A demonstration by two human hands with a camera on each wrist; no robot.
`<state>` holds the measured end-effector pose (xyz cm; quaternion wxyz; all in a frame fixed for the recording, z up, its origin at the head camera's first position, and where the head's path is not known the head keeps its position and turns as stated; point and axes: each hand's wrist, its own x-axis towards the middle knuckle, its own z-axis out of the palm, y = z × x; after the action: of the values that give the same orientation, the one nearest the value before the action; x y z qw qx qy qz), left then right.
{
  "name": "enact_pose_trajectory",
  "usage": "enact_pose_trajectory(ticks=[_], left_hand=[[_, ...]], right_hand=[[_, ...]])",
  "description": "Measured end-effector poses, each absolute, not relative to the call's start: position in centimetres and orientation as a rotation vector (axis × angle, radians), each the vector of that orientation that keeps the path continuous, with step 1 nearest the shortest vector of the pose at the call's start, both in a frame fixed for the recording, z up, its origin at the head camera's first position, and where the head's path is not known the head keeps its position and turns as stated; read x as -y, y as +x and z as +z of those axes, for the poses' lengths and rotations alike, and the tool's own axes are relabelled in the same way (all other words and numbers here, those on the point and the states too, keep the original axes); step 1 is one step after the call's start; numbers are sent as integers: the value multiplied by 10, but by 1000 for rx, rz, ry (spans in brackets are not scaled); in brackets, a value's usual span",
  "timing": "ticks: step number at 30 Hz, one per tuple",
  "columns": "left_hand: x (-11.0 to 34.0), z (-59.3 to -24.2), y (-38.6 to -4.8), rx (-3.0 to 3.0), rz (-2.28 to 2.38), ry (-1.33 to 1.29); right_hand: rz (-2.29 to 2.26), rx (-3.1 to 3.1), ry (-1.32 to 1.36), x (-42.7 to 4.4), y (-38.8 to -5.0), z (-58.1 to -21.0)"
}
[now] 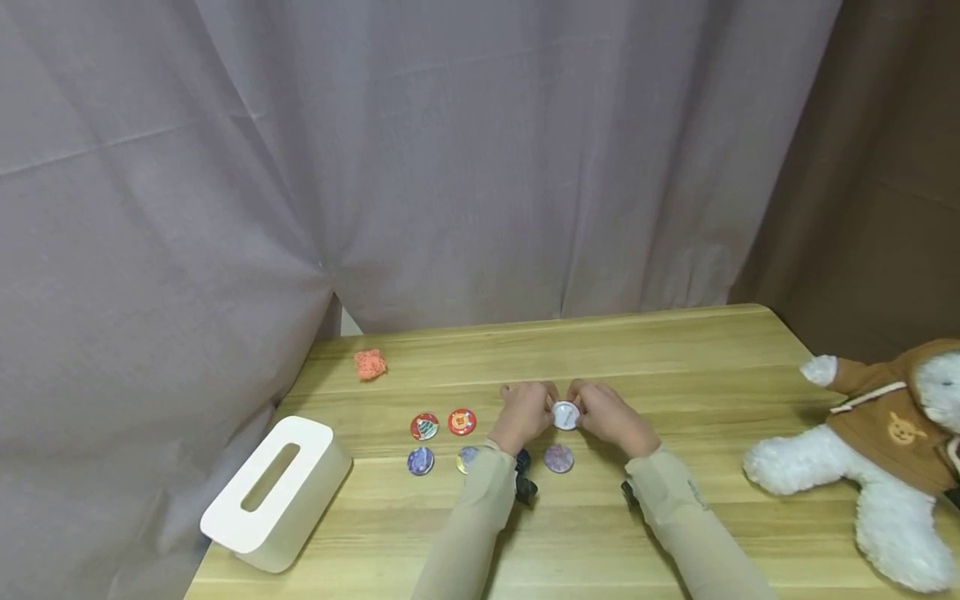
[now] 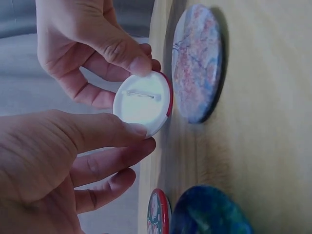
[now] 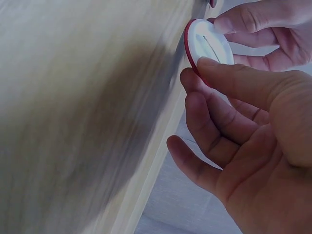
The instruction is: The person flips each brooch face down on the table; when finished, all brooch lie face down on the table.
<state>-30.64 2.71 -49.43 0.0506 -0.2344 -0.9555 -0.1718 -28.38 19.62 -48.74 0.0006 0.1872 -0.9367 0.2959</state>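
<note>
A round badge (image 1: 566,415) with a white back and a pin is held up between both hands, its back toward the head view. In the left wrist view the badge (image 2: 142,103) shows a red edge. My left hand (image 1: 522,414) pinches its left side between thumb and fingers; my right hand (image 1: 611,417) pinches the opposite side. The right wrist view shows the right hand (image 3: 253,112) with its thumb on the badge's (image 3: 209,41) white back. A pinkish-purple badge (image 1: 558,458) lies on the table just below the hands.
Left of the hands lie a red tree badge (image 1: 424,427), a red-orange badge (image 1: 462,422), a blue-purple badge (image 1: 421,461) and a partly covered badge (image 1: 467,458). A white tissue box (image 1: 300,492), an orange bundle (image 1: 370,364) and a plush toy (image 1: 885,458) are farther out.
</note>
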Motion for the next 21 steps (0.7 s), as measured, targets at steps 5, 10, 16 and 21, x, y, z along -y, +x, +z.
enact_pose_trajectory(ticks=[5, 10, 16, 21], left_hand=[[-28, -495, -304, 2897, -493, -712], [-30, -497, -304, 2923, -452, -725], [-31, -495, -302, 2950, -423, -729], [-32, -493, -301, 2980, -341, -698]], right_hand=[[917, 2920, 598, -194, -283, -487], [870, 2882, 611, -193, -283, -491], [816, 2909, 568, -191, -285, -492], [749, 2962, 508, -188, -286, -490]])
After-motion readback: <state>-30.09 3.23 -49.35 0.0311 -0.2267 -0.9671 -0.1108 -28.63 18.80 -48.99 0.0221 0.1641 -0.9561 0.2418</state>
